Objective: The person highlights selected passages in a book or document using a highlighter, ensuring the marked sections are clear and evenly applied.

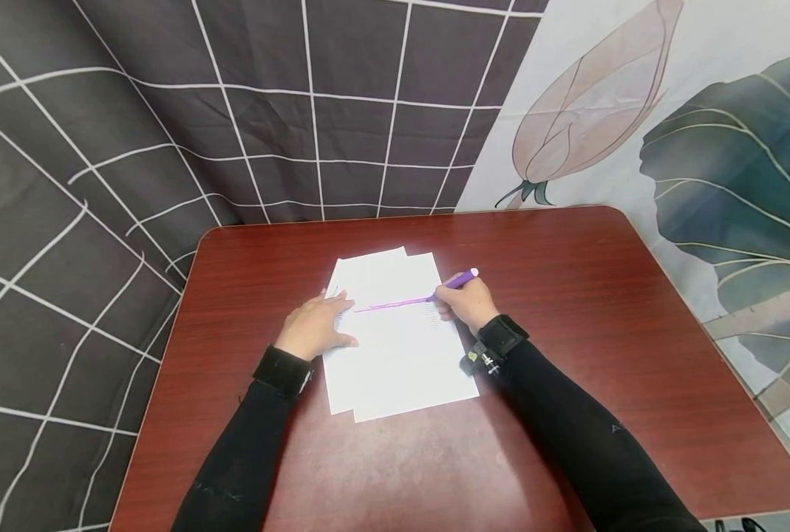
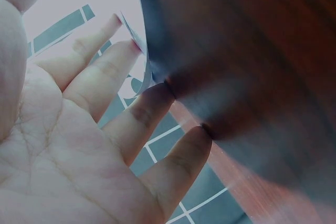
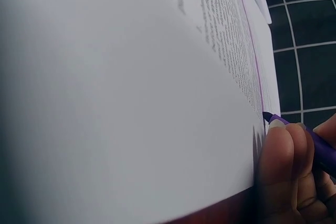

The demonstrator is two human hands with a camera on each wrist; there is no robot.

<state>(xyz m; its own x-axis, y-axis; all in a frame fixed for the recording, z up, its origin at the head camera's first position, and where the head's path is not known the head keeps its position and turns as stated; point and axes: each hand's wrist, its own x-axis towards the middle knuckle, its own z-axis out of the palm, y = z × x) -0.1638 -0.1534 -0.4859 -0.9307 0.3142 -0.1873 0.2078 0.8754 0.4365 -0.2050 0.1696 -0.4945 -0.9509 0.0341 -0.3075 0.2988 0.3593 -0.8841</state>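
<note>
Paper (image 1: pixel 401 355): a small stack of white sheets lies flat at mid-desk, between the two forearms, with the upper sheets offset slightly from the lower ones. Printed text lines and a purple streak (image 1: pixel 391 304) cross the top sheet; in the right wrist view the streak runs along a text line up to the pen tip.

Left hand (image 1: pixel 316 325): released, fingers straight and spread, palm down on the left edge of the paper. The left wrist view shows the fingertips (image 2: pixel 157 94) contacting the sheet edge and the desk surface.

Right hand (image 1: pixel 468 301): grasping a purple pen (image 1: pixel 457 281), fingers curled round the barrel. The pen tip touches the paper at the right end of the streak; the capped end points away and to the right. Both wrists carry black straps over black sleeves.

Desk (image 1: pixel 601 295): dark red-brown wood grain, rounded corners.

Behind the desk hangs a dark curtain (image 1: pixel 168 111) with a white grid, and beside it, to the right, a pale cloth (image 1: pixel 700 111) printed with a bud and leaves.
</note>
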